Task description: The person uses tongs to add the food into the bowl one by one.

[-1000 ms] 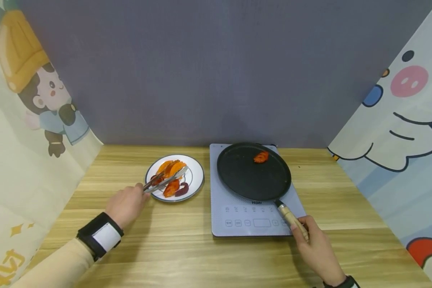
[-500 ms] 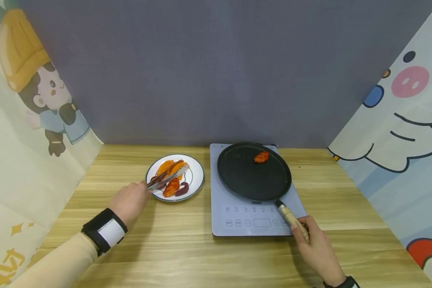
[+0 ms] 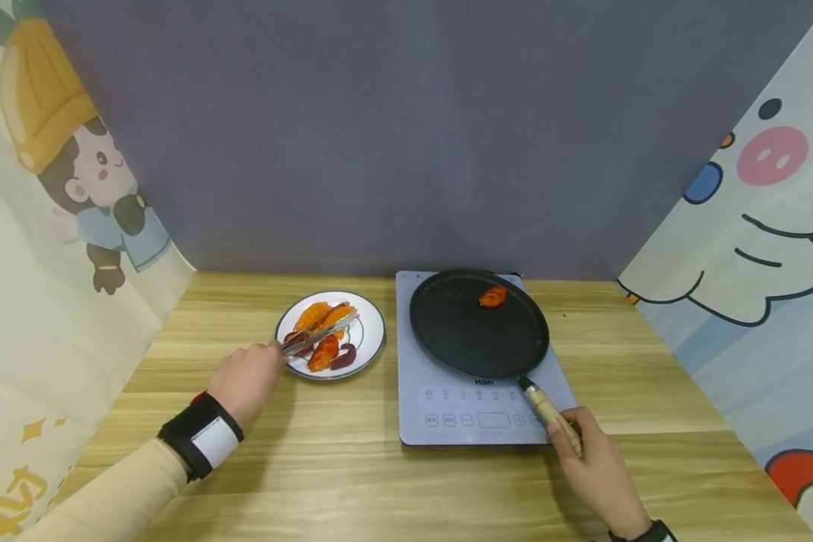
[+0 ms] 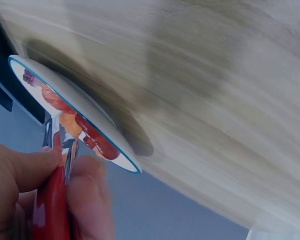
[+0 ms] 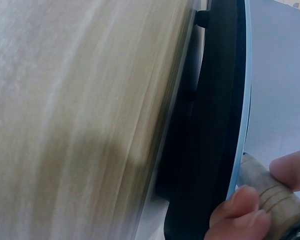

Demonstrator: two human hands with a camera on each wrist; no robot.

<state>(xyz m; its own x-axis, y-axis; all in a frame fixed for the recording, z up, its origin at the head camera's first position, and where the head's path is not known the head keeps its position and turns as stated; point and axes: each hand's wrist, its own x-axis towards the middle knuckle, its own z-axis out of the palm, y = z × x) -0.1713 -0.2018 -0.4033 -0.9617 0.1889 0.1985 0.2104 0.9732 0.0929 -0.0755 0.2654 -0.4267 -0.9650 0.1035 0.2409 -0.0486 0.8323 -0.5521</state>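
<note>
tongs (image 3: pixel 320 335) in grip of left hand (image 3: pixel 247 382), nearer plate (image 3: pixel 370 339) than before, right hand (image 3: pixel 598 468) around pan handle (image 3: pixel 544 406)

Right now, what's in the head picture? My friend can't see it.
A person's left grip holds tongs over a plate of food; the right grip holds the handle of a black pan on a cooktop. One reddish piece lies in the pan.
</note>
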